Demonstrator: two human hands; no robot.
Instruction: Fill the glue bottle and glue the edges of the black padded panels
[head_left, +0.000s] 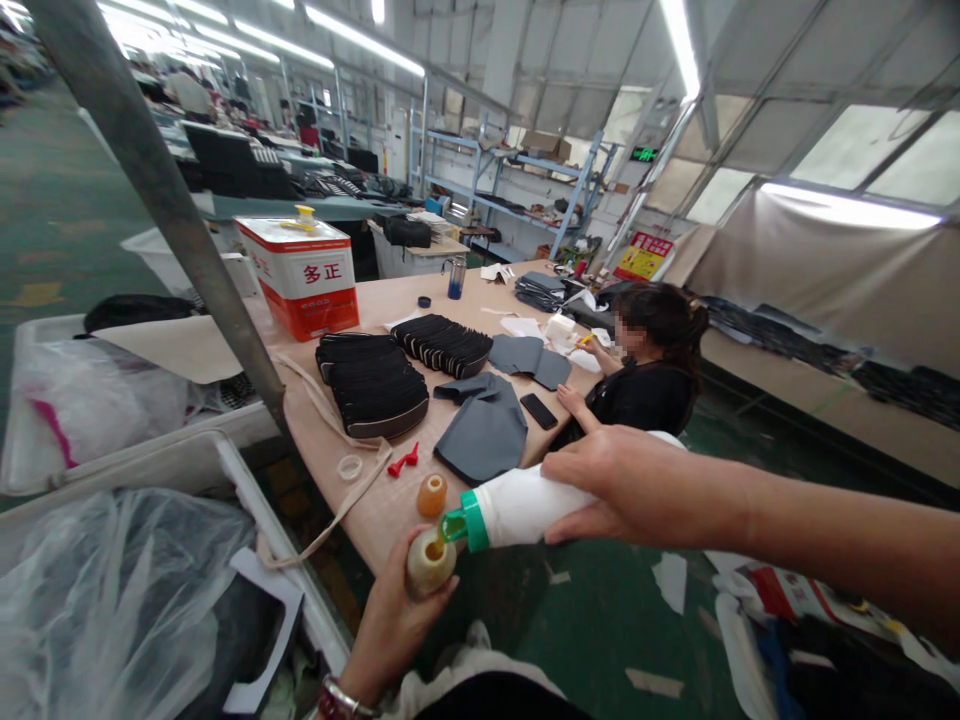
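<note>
My left hand is wrapped round a small pale round pot with an open top. Above it, my right hand grips a white squeeze bottle with a green cap, tilted down to the left. The bottle's spout is at the pot's mouth, and yellowish liquid shows between them. Just beyond the pot, an orange round pot stands on the table edge, near a red plastic piece and a small clear round lid.
The tan table bears black stacked pieces, grey pieces, a phone and a red-white can. A person sits at its right side. A metal pole and white bins are at left.
</note>
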